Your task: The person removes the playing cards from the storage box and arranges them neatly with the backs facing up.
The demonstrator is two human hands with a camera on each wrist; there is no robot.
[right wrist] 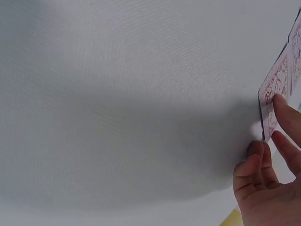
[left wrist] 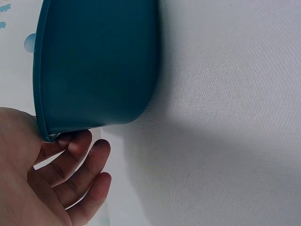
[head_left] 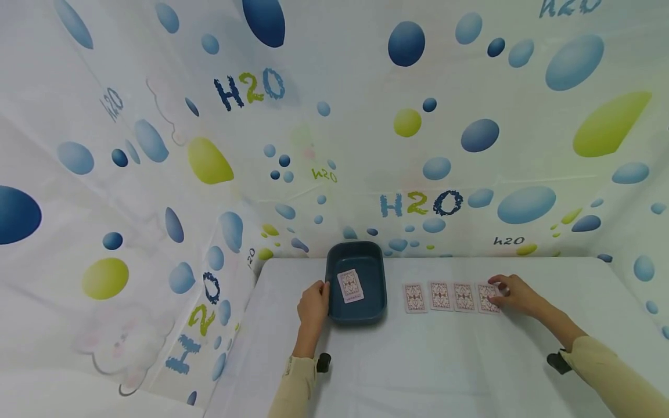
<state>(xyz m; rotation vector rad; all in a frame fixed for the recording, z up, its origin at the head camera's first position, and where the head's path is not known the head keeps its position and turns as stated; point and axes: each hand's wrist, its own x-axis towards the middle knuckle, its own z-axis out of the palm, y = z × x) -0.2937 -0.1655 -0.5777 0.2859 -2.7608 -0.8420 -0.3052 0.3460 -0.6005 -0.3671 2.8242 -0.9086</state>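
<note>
Head view, center of frame: the left hand point(head_left: 313, 305) grips the blue tray point(head_left: 373, 290) at its left rim, fingers curled beneath; overlapping cards point(head_left: 350, 283) lie inside. Right of center, the right hand point(head_left: 514, 295) touches the rightmost card point(head_left: 486, 299) of a four-card row on the table point(head_left: 418, 360), thumb and forefinger apart; whether this grip holds it cannot be determined.

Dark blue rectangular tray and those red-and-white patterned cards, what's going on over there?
A person's left hand holds the side of the dark blue rounded rectangular tray, with overlapping red-and-white patterned cards inside. Four similar cards lie in a row on the white-covered table, right of the tray. The right hand touches the rightmost card.
</note>
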